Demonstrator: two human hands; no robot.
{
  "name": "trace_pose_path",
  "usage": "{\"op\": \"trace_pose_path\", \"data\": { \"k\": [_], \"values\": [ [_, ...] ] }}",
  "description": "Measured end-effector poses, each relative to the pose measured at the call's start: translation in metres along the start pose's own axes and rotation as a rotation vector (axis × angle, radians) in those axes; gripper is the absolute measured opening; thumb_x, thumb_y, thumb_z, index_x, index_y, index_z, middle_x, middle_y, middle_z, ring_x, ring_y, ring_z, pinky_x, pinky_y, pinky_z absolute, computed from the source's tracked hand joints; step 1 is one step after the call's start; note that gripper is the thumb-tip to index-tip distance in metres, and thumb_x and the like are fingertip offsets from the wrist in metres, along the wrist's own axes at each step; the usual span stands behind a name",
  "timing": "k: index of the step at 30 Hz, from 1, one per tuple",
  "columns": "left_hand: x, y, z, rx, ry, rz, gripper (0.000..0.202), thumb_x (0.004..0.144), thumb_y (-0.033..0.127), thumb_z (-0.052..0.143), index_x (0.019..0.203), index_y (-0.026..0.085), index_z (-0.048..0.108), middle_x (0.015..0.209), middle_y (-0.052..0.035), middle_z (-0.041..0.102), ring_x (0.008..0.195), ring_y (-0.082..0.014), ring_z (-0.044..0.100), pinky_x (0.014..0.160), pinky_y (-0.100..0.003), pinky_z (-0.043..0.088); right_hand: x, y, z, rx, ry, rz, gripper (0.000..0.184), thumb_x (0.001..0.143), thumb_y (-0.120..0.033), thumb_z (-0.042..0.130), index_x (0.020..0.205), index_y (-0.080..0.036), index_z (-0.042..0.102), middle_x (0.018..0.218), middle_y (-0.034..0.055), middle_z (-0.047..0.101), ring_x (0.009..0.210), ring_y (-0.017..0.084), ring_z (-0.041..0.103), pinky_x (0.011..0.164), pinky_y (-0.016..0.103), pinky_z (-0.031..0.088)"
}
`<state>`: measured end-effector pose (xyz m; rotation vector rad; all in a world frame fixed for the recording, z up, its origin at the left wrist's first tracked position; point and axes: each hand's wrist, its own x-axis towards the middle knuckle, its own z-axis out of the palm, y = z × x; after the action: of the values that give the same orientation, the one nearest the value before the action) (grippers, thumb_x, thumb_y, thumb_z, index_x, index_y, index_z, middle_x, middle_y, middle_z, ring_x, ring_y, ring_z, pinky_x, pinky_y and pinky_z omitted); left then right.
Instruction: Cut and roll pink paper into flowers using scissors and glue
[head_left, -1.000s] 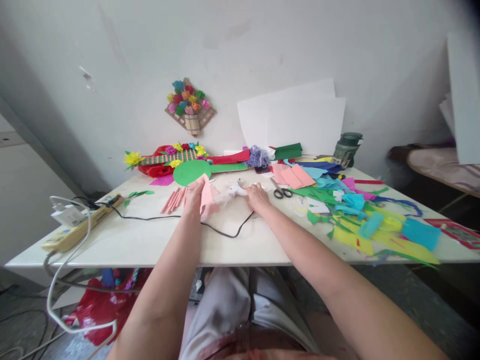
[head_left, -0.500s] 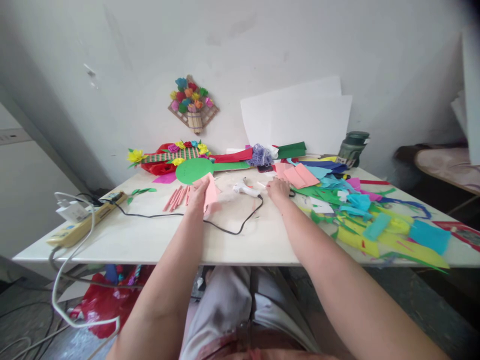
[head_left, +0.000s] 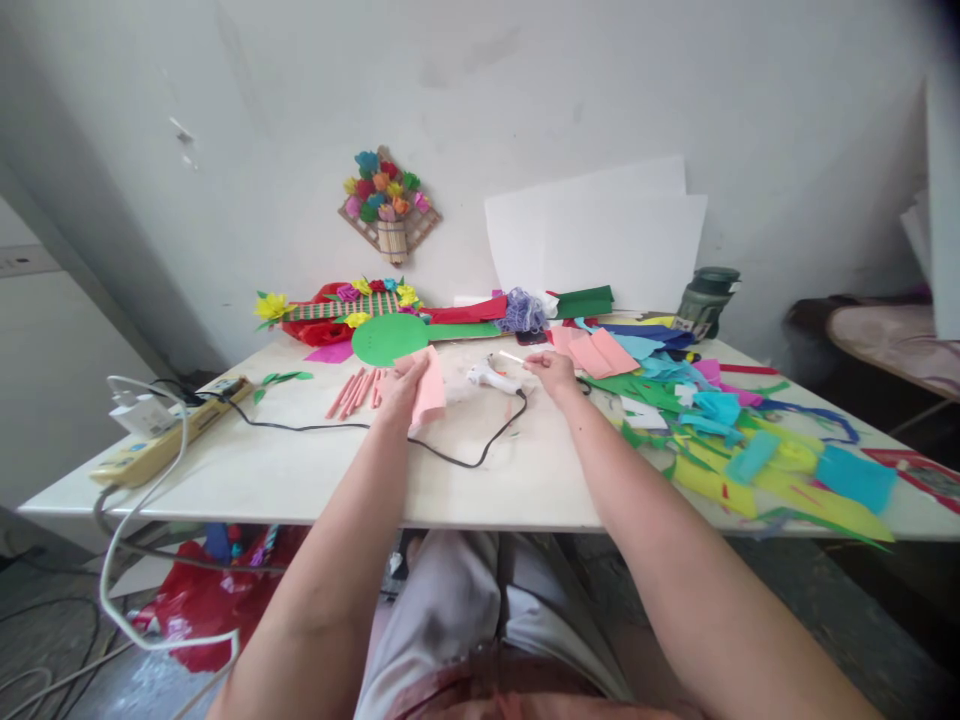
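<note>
My left hand [head_left: 403,390] grips a pink sheet of crepe paper [head_left: 430,388], which stands up from the fingers. Just left of it, several rolled pink paper sticks [head_left: 352,393] lie side by side on the table. My right hand [head_left: 553,372] pinches a thin white stick [head_left: 511,356] that points leftward above the tabletop. Between the two hands rests a white glue gun [head_left: 493,377], its black cord curving toward the left. More folded pink paper [head_left: 600,350] lies just beyond my right hand.
Paper scraps [head_left: 750,440] in several colours cover the table's right side. A power strip [head_left: 172,435] lies at the left edge. Along the back are a green paper disc [head_left: 390,342], a flower-trimmed strip [head_left: 345,308], purple yarn [head_left: 523,311] and a dark green bottle [head_left: 707,300].
My right hand has risen slightly from the table with the white stick, which now shows more clearly. The pink sheet in my left hand has shifted a little to the right.
</note>
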<state>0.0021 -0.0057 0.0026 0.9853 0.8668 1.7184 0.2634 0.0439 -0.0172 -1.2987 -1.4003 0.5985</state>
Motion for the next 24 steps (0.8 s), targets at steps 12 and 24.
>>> {"op": "trace_pose_path", "data": {
  "k": [12,24],
  "values": [
    [-0.004,0.001,0.006,0.232,-0.036,0.038,0.046,0.049,0.047,0.080,0.074,0.012,0.066,0.070,-0.0056,0.067,0.061,-0.0158,0.061,0.055,-0.025,0.046,-0.012,-0.012,0.010,0.356,0.035,0.348,0.016,0.076,-0.016,0.061,0.062,-0.016,0.053,0.055,0.0034,0.061,0.048,0.013,0.058,0.051,0.028,0.053],
    [0.000,-0.007,0.002,0.353,-0.145,-0.005,0.039,0.057,0.048,0.076,0.071,0.013,0.068,0.067,-0.0045,0.066,0.057,-0.0135,0.058,0.052,-0.023,0.042,-0.010,-0.022,0.001,0.274,0.255,0.136,0.014,0.077,-0.027,0.053,0.066,-0.018,0.054,0.067,0.0036,0.063,0.061,0.016,0.059,0.062,0.030,0.047]
  ]
}}
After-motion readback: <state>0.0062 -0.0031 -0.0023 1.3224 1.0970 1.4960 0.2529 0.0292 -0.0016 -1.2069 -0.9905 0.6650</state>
